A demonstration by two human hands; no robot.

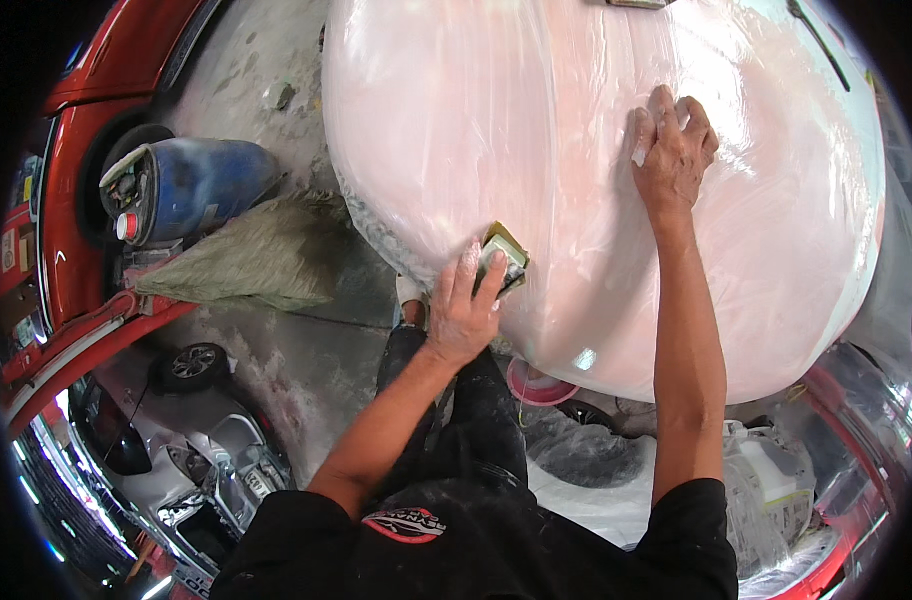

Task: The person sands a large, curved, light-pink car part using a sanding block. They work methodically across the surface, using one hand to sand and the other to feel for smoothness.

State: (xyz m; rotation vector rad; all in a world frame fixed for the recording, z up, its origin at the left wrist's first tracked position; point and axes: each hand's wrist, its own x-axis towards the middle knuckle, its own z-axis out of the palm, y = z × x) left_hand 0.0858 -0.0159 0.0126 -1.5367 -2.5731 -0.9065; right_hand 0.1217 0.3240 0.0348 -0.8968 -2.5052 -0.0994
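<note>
A large car hood (446, 120), coated pale pink and white, spreads before me with a wet shine. Close to its near left edge, my left hand (463, 315) is closed on a sanding block (506, 262) wrapped in olive-brown sandpaper, pressed against the surface. Whitish residue marks those fingers. Farther forward and to the right, my right hand (673, 160) rests on the hood, its fingers apart and slightly bent, with nothing visible in it. Pale smears show on its fingertips too.
On the left floor lie a blue drum (211, 185) and a woven sack (266, 255) beside a red vehicle (86, 160). A pink basin (538, 385) sits below the hood's near edge. A damaged grey car (191, 430) stands behind left. Another block (638, 3) lies at the far edge.
</note>
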